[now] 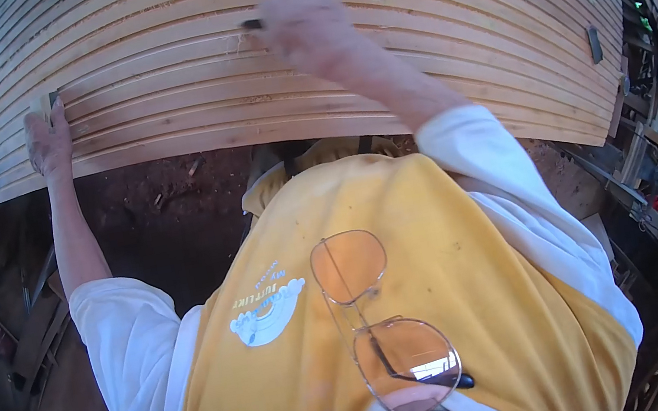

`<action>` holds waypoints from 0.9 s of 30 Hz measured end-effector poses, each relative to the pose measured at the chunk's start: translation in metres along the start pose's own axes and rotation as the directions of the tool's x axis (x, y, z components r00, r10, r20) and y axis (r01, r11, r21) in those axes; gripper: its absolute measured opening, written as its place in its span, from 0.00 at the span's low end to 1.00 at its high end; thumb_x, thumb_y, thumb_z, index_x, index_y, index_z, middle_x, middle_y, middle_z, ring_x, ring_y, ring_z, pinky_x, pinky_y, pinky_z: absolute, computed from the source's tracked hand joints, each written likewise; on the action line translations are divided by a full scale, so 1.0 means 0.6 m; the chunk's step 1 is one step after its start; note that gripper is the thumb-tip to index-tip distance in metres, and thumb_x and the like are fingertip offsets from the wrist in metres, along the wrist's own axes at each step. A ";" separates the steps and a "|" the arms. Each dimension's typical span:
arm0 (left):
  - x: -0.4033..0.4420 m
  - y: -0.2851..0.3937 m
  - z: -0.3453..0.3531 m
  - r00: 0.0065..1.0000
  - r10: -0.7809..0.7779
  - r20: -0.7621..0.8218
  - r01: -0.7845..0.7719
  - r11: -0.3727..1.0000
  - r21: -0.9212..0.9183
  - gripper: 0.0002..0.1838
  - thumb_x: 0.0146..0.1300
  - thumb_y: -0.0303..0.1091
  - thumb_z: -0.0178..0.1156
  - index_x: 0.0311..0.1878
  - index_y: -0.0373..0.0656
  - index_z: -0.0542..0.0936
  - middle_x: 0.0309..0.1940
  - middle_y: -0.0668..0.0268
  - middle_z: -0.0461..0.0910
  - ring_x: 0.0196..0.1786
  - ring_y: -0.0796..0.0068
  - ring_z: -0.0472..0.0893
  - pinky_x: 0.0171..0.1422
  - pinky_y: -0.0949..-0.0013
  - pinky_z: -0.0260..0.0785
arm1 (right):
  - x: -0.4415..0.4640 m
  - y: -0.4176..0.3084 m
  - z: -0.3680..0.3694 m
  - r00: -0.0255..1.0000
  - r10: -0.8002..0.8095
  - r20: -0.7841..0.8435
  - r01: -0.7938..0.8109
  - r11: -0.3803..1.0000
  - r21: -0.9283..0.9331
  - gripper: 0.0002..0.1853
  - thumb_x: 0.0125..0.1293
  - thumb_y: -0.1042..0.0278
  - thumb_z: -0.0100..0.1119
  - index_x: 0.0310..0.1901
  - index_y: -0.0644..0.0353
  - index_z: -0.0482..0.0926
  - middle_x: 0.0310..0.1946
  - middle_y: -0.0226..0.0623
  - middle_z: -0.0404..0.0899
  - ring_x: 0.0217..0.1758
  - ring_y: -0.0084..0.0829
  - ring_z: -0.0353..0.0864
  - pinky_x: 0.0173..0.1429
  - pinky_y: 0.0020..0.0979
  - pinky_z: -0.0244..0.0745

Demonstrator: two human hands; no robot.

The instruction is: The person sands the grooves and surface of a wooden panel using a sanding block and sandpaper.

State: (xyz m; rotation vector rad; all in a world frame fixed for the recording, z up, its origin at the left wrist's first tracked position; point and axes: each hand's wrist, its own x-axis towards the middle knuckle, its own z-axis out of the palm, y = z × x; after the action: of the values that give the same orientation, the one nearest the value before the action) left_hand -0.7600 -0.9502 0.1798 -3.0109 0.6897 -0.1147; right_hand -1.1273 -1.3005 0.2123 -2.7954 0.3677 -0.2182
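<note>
Skid risk, upper centre
Grooved panel (158,86) ridges could catch the dark tool (251,24) gripped by right hand (304,23); left hand (49,142) clasps block (44,105)

1 L hand (50,142), 1 R hand (306,25), 1 slatted panel (166,82), 1 pr glasses (349,266) w/ 2 lenses (404,355).

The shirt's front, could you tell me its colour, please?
The shirt's front is golden yellow, seen best in the head view.
</note>
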 end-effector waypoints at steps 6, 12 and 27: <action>-0.012 0.018 -0.017 0.999 -0.016 0.033 0.016 1.000 -0.007 0.38 0.69 0.69 0.56 0.52 0.34 0.77 0.48 0.38 0.83 0.54 0.36 0.83 0.58 0.42 0.74 | -0.210 0.213 -0.128 0.998 0.040 0.046 -0.030 0.981 -0.193 0.14 0.66 0.59 0.69 0.37 0.57 0.75 0.35 0.42 0.76 0.41 0.47 0.78 0.45 0.47 0.74; 0.003 0.003 -0.003 0.999 0.001 0.035 -0.002 1.000 0.015 0.37 0.70 0.68 0.57 0.52 0.35 0.78 0.49 0.40 0.83 0.54 0.37 0.83 0.58 0.42 0.74 | 0.034 -0.003 0.049 0.962 -0.161 -0.220 0.201 0.965 0.171 0.06 0.52 0.69 0.62 0.32 0.51 0.76 0.29 0.36 0.77 0.38 0.40 0.79 0.44 0.41 0.76; -0.009 0.029 -0.013 1.000 -0.010 -0.002 0.010 0.998 -0.056 0.32 0.68 0.63 0.62 0.50 0.37 0.78 0.44 0.46 0.86 0.51 0.44 0.86 0.56 0.45 0.78 | 0.068 -0.051 0.062 0.967 -0.216 -0.138 0.233 0.964 0.128 0.08 0.56 0.69 0.68 0.32 0.55 0.76 0.32 0.36 0.78 0.41 0.42 0.81 0.46 0.42 0.78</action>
State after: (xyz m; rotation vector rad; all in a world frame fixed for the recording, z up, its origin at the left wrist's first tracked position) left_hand -0.7729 -0.9641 0.1859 -3.0681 0.6893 -0.1016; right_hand -1.0747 -1.2730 0.1918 -2.6845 0.0565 -0.4523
